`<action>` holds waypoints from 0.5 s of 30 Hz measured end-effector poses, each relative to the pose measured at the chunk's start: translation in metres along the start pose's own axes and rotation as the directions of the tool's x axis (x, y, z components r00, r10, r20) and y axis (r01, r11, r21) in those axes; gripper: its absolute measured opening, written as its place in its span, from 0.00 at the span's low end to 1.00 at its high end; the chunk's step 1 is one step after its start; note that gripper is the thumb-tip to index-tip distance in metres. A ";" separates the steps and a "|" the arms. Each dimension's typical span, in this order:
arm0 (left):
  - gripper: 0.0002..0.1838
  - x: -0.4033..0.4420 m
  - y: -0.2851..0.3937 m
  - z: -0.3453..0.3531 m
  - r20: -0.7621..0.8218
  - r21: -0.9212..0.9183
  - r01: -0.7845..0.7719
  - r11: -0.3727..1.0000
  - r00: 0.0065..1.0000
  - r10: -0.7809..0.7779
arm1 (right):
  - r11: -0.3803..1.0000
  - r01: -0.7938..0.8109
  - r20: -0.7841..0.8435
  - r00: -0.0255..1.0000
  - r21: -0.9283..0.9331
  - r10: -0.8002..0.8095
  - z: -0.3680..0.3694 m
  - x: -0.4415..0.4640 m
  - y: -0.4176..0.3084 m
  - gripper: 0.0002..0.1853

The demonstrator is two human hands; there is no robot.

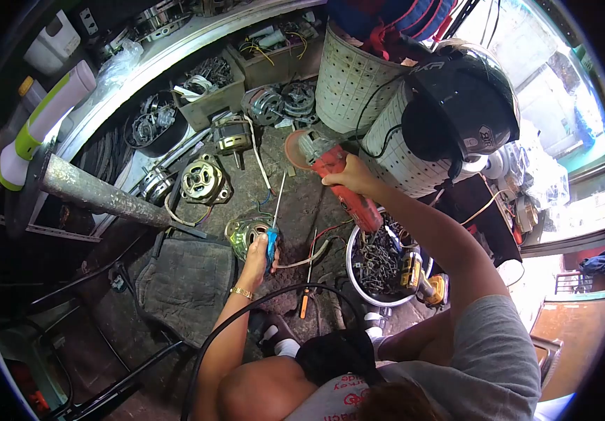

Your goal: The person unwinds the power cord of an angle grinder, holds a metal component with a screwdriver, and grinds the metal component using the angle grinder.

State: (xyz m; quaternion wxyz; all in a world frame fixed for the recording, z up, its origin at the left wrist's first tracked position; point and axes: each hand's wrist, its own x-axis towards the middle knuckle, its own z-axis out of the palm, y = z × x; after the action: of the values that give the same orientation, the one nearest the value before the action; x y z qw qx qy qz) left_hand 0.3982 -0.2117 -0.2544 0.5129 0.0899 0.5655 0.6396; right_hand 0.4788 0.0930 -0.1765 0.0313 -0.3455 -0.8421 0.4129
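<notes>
My left hand is closed around the blue handle of a long screwdriver, its thin shaft pointing up and away from me. Beside and partly behind this hand, a round motor with wires lies on the floor. My right hand grips a red angle grinder, whose reddish disc is at its far end. The grinder is held apart from the screwdriver. Whether its disc is spinning I cannot tell.
Other motors lie farther back on the floor. A bowl of metal parts with a yellow drill stands at right. An orange-handled screwdriver lies near my feet. A black helmet rests on white perforated bins. A padded seat is at left.
</notes>
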 end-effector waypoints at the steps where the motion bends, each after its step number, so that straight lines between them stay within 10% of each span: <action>1: 0.20 0.000 0.001 0.000 0.018 -0.004 -0.002 1.000 1.000 0.002 | 1.000 0.007 0.006 1.000 -0.011 -0.007 0.000 0.000 0.001 0.42; 15: 0.23 0.003 0.009 -0.004 0.024 0.028 0.015 0.999 1.000 -0.015 | 1.000 -0.004 0.072 0.997 -0.010 0.004 -0.004 -0.009 -0.006 0.39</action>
State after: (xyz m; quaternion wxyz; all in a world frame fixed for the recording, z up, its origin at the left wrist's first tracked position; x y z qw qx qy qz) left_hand 0.3890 -0.2105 -0.2495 0.5232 0.1007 0.5687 0.6267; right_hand 0.4837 0.0875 -0.1674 -0.0015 -0.3323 -0.8442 0.4207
